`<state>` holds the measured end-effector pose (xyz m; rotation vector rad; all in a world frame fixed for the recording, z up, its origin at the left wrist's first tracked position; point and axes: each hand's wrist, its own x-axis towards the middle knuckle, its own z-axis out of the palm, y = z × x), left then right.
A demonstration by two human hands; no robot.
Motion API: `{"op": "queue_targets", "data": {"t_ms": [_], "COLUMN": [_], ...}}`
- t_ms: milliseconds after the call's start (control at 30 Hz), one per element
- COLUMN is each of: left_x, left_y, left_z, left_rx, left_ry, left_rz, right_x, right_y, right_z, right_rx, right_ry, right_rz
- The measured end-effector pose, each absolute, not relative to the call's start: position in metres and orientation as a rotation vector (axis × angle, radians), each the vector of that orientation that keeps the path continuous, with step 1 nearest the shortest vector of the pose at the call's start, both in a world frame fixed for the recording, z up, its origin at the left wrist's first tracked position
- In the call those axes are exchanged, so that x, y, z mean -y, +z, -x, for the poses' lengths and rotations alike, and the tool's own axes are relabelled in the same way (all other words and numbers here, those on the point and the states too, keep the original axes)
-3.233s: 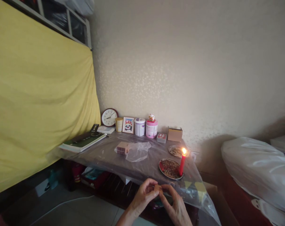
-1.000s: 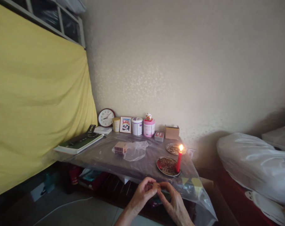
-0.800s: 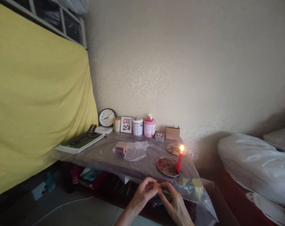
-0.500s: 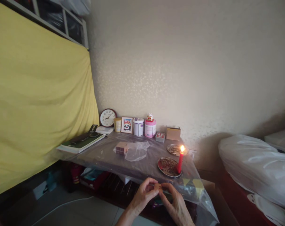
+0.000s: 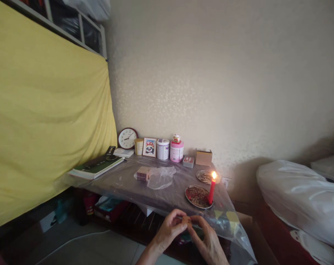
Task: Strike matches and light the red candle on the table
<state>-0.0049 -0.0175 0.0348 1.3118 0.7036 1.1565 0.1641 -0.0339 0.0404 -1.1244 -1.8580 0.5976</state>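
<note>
My left hand (image 5: pixel 174 226) and my right hand (image 5: pixel 204 235) meet in front of the table's near edge. Thumbs and fingers of both are bent together, and the fingertips touch or nearly touch. Whatever lies between them is too small or too covered to name. Just beyond my right hand, a lit red candle (image 5: pixel 211 192) stands upright on the right side of a round metal plate (image 5: pixel 189 198). Dark and reddish bits cover that plate. Farther left on the table lies a small block-like pack (image 5: pixel 142 173) beside a crumpled clear plastic bag (image 5: pixel 162 177).
Plastic sheeting covers the table (image 5: pixel 117 186). Along its back stand a clock (image 5: pixel 127 138), a framed panda picture (image 5: pixel 149 148), two canisters (image 5: pixel 163 150) and a cardboard box (image 5: pixel 203 157). A second plate (image 5: pixel 202 176) lies behind the candle. Left is a book (image 5: pixel 98 167); right, white bags (image 5: pixel 296 198).
Both hands keep nearly the same place and pose, fingertips still together. The view has shifted very slightly; the candle goes on burning.
</note>
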Motion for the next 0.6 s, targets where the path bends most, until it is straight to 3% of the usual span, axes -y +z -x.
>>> {"op": "queue_targets", "data": {"t_ms": [600], "left_x": [0.0214], "left_y": [0.0420], "left_z": [0.0040], "left_rx": [-0.699], "left_ry": [1.142], "left_rz": [-1.326], "right_x": [0.0407], "right_y": [0.0505], "right_z": [-0.1638], "right_rx": [1.838], "right_ry": [0.576], "right_rz": [1.140]}}
